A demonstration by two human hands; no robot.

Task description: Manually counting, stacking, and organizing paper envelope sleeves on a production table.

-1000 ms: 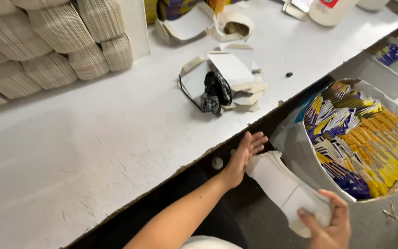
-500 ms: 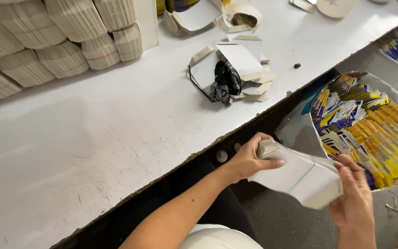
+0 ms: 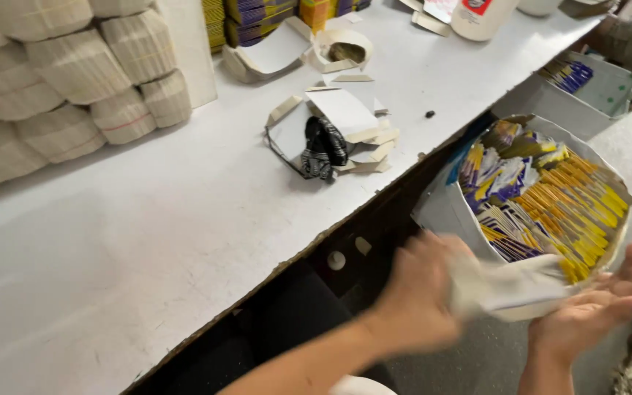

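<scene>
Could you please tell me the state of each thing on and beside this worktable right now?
left hand: gripping the white card piece, blurred
right hand: palm up, open, under the card
white card piece: held between both hands
round tub: open, full of yellow and purple packets
black cord bundle: coiled, lying on card scraps

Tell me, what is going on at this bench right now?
A person holds a pale sheet of card between both hands below the edge of the white table. The left hand grips one end, blurred by motion; the right hand lies open-palmed under the other. Beside them stands a tub packed with yellow and purple packets.
</scene>
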